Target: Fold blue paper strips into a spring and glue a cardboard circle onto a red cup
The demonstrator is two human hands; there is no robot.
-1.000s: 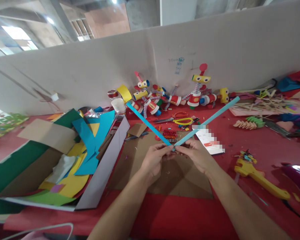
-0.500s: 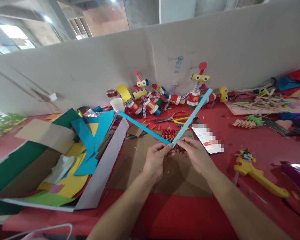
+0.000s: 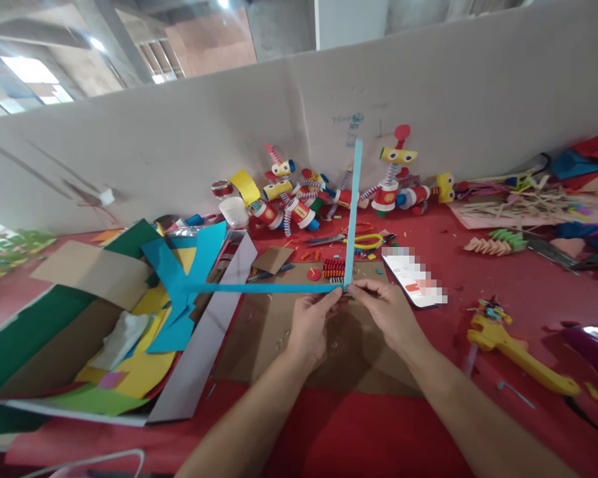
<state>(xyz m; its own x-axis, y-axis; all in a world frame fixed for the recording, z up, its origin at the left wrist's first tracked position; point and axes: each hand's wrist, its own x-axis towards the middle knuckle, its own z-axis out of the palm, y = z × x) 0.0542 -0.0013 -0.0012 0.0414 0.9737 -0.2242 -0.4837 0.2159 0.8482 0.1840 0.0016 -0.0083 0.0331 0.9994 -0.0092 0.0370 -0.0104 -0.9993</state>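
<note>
My left hand (image 3: 311,322) pinches the near end of a blue paper strip (image 3: 269,288), which stretches left over the edge of the box. My right hand (image 3: 385,311) pinches a light blue paper strip (image 3: 351,219) that stands up away from me. The two strips meet at a right angle between my fingertips. Whether they are glued there or only overlap, I cannot tell. Below both hands lies a brown cardboard sheet (image 3: 264,352). Just beyond the fingertips are small folded red paper springs (image 3: 334,267).
On the left stands a box (image 3: 179,392) of coloured paper. Several paper-cup figures (image 3: 386,198) line the back wall. Scissors (image 3: 329,239), yellow-handled pliers (image 3: 369,241) and a phone (image 3: 413,279) lie beyond my hands. A yellow glue gun (image 3: 518,352) rests at the right.
Both strips have swung anticlockwise: the left one from slanting up to level, the right one from leaning right to nearly upright. My hands have stayed in almost the same place.
</note>
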